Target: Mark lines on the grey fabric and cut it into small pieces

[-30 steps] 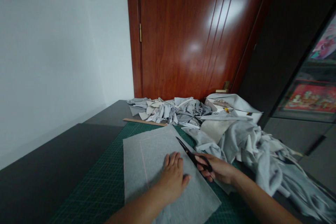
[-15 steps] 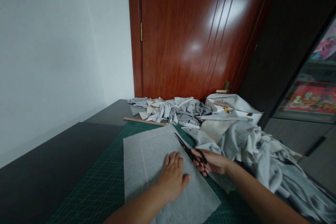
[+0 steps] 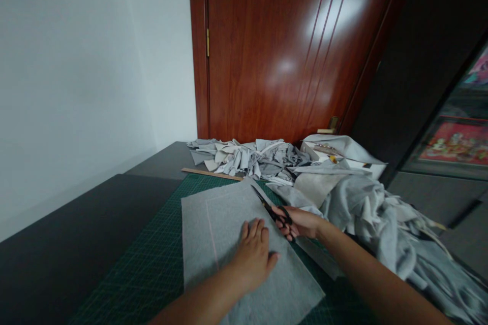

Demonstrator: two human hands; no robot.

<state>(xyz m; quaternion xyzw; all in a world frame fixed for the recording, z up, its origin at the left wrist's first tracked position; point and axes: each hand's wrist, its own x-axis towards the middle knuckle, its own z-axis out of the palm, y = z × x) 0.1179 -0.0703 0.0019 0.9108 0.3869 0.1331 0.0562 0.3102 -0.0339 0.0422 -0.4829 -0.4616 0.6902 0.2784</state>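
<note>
A pair of black scissors point(image 3: 269, 207) is in my right hand point(image 3: 293, 222), its blades pointing away along the right side of a grey fabric sheet point(image 3: 213, 223). Flat on that sheet lies my left hand point(image 3: 254, 251), fingers stretched out and thumb apart, pressing it down. A pale line is drawn on the sheet near its left side. Beyond the blades, a cut strip of fabric point(image 3: 320, 259) hangs off along the right edge, partly under my right forearm. Beneath everything is a green cutting mat point(image 3: 145, 259) with a grid.
A wooden ruler point(image 3: 211, 174) lies at the mat's far edge. Fabric scraps point(image 3: 247, 157) are heaped behind it. On the right are a white box point(image 3: 316, 152) and a large pile of grey cloth point(image 3: 373, 218). A black table point(image 3: 84, 218) extends left, toward a wall and a brown door point(image 3: 259, 51).
My right hand and the scissors have moved slightly forward and left along the fabric edge, toward the far corner. My left hand stays flat on the fabric. The whole view has shifted a little.
</note>
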